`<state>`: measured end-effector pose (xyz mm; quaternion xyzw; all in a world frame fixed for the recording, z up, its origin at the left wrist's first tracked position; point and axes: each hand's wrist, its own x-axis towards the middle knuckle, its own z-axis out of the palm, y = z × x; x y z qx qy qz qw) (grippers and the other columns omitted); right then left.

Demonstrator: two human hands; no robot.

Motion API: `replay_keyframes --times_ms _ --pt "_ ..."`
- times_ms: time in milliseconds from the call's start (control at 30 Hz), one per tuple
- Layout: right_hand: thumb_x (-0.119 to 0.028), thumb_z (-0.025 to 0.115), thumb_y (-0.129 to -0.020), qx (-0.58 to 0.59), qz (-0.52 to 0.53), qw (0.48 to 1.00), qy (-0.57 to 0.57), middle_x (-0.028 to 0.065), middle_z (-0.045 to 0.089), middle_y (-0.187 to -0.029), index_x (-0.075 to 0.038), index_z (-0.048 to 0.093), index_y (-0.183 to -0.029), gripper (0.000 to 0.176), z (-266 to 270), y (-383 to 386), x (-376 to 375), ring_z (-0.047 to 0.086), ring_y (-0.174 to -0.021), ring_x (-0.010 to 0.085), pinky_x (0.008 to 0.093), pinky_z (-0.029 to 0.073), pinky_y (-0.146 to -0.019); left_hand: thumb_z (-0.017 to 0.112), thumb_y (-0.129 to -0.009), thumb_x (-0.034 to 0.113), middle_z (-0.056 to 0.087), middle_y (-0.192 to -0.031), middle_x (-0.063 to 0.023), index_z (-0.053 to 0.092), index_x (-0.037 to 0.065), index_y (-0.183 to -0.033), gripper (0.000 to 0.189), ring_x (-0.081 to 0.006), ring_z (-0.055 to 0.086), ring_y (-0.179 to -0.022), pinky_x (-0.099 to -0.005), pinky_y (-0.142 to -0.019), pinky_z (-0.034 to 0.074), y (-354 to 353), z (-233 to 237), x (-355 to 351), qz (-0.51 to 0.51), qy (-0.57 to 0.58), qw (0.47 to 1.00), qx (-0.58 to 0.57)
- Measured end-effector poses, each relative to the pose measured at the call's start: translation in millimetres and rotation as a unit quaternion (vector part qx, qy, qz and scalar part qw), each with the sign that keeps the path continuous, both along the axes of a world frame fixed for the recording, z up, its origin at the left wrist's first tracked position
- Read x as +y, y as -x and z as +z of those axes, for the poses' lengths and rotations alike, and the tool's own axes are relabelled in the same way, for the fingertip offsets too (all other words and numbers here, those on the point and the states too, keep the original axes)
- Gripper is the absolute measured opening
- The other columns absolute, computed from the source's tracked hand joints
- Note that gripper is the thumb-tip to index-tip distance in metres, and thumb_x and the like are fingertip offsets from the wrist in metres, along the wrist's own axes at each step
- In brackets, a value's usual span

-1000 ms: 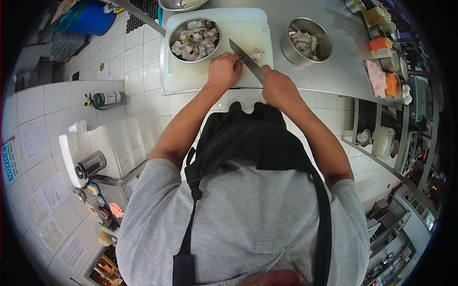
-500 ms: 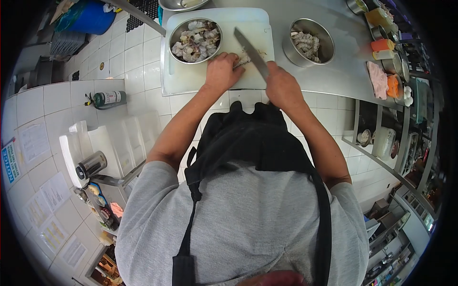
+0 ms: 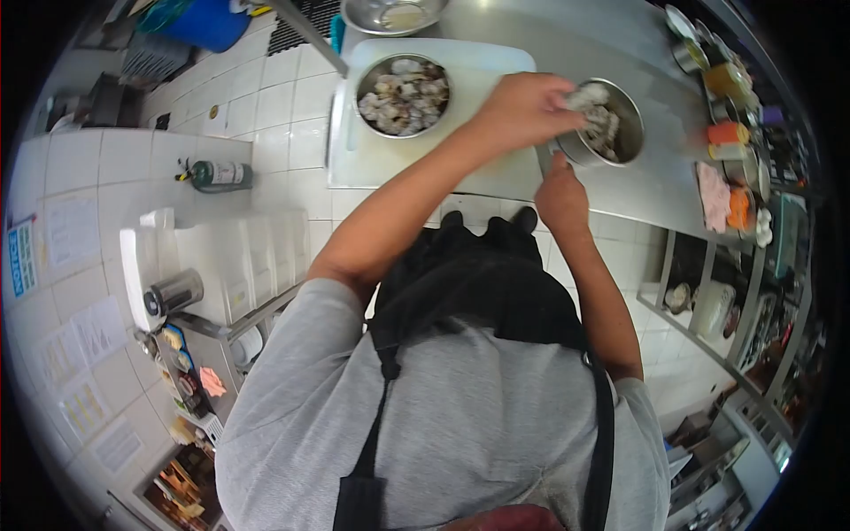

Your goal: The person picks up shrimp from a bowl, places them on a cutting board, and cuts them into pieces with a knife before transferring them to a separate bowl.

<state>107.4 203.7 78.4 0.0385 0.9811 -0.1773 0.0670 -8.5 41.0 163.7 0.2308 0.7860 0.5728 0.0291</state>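
Note:
My left hand [image 3: 522, 111] reaches across to the right, over the rim of a deep steel bowl [image 3: 630, 133]. Its fingertips pinch a pale shrimp [image 3: 588, 96], slightly blurred, above other peeled shrimp [image 3: 603, 133] lying inside. Just below, my right hand [image 3: 562, 196] is closed around a knife, whose blade is mostly hidden behind the left hand and the bowl. On the white cutting board [image 3: 487, 168] stands another steel bowl [image 3: 360, 111], filled with greyish shrimp [image 3: 403, 97].
A wide steel bowl [image 3: 396, 28] sits behind the board. Containers, an orange-lidded bottle [image 3: 728, 133] and a pink cloth [image 3: 714, 196] line the steel counter's [image 3: 611, 193] right side. Shelves [image 3: 708, 274] stand at right; a fire extinguisher [image 3: 217, 175] is at left.
My left hand has moved right from the board to the deep bowl, carrying a shrimp. My right hand has shifted right and down, and the knife blade has left the board's middle. The view has shifted.

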Motion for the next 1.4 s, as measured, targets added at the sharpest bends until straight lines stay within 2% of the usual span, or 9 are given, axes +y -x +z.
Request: replay_keyframes --times_ms 133,200,267,433,733,967,1033,1200,1400 --pt "-0.004 0.057 -0.097 -0.024 -0.023 0.999 -0.007 0.0369 0.069 -0.112 0.002 0.043 -0.133 0.039 8 2 -1 0.072 -0.101 0.0526 0.0573 0.060 -0.087 0.088 -0.090 0.033 0.080 -0.104 -0.0092 0.076 0.004 -0.128 0.050 -0.0164 0.073 -0.089 -0.0304 -0.083 0.059 24 39 -32 -0.020 -0.028 0.999 0.009" --pt "-0.004 0.057 -0.097 -0.028 -0.021 0.999 -0.002 0.0361 0.069 -0.112 0.001 0.043 -0.132 0.038 8 2 -1 0.072 -0.100 0.0526 0.0575 0.060 -0.086 0.086 -0.086 0.035 0.081 -0.103 -0.0121 0.079 0.005 -0.119 0.045 -0.0281 0.079 -0.094 -0.0353 -0.084 0.061 51 31 -77 0.101 0.014 0.995 0.016" --pt "-0.005 0.057 -0.098 -0.033 -0.020 0.999 0.000 0.0354 0.069 -0.112 0.001 0.043 -0.131 0.036 9 1 -1 0.072 -0.100 0.0527 0.0578 0.060 -0.086 0.077 -0.089 0.028 0.082 -0.099 -0.0112 0.082 0.011 -0.110 0.027 -0.0267 0.079 -0.097 -0.0377 -0.088 0.061 70 15 -126 0.162 0.203 0.965 0.042" --pt "-0.002 0.056 -0.095 -0.033 -0.009 0.999 0.005 0.0325 0.069 -0.113 0.002 0.043 -0.128 0.035 17 5 -4 0.073 -0.099 0.0521 0.0571 0.060 -0.087 0.080 -0.086 0.030 0.081 -0.098 -0.0152 0.080 0.009 -0.112 0.034 -0.0318 0.079 -0.094 -0.0445 -0.086 0.062 56 -64 -143 0.072 0.412 0.905 0.072" --pt "-0.002 0.060 -0.093 -0.015 -0.003 1.000 -0.022 0.0279 0.067 -0.111 0.000 0.044 -0.122 0.033 11 6 -5 0.075 -0.093 0.0477 0.0519 0.063 -0.081 0.072 -0.087 0.028 0.078 -0.108 -0.0176 0.077 0.014 -0.114 0.030 -0.0377 0.075 -0.103 -0.0480 -0.092 0.060 48 -66 -131 0.067 0.513 0.842 0.152" --pt "-0.002 0.059 -0.093 -0.022 -0.008 0.999 -0.025 0.0275 0.067 -0.111 -0.001 0.044 -0.123 0.034 9 5 -5 0.075 -0.092 0.0472 0.0517 0.063 -0.080 0.072 -0.094 0.029 0.079 -0.104 -0.0151 0.076 0.014 -0.113 0.025 -0.0368 0.076 -0.097 -0.0452 -0.085 0.060 62 -80 -144 0.113 0.438 0.887 0.090" --pt "-0.001 0.059 -0.092 -0.017 -0.010 1.000 -0.017 0.0273 0.067 -0.111 -0.001 0.044 -0.122 0.033 8 4 -4 0.075 -0.092 0.0472 0.0510 0.063 -0.080 0.078 -0.091 0.032 0.077 -0.095 -0.0179 0.077 0.013 -0.106 0.024 -0.0356 0.075 -0.085 -0.0484 -0.079 0.058 57 -60 -150 0.165 0.250 0.954 0.024" --pt "-0.001 0.058 -0.093 -0.016 -0.011 1.000 -0.009 0.0283 0.067 -0.111 0.000 0.044 -0.121 0.032 7 2 -4 0.075 -0.093 0.0485 0.0524 0.063 -0.081 0.085 -0.086 0.018 0.068 -0.076 -0.0022 0.075 0.005 -0.097 0.019 -0.0100 0.055 -0.065 -0.0288 -0.060 0.044 23 -15 -113 0.200 -0.003 0.977 -0.070" --pt "-0.001 0.057 -0.094 -0.019 -0.016 1.000 0.002 0.0300 0.068 -0.112 0.000 0.044 -0.123 0.032 11 4 -4 0.074 -0.093 0.0510 0.0557 0.062 -0.083 0.086 -0.085 0.020 0.066 -0.085 -0.0065 0.075 0.005 -0.096 0.021 -0.0162 0.061 -0.072 -0.0333 -0.064 0.050 -44 -103 -54 0.212 -0.017 0.976 -0.034"
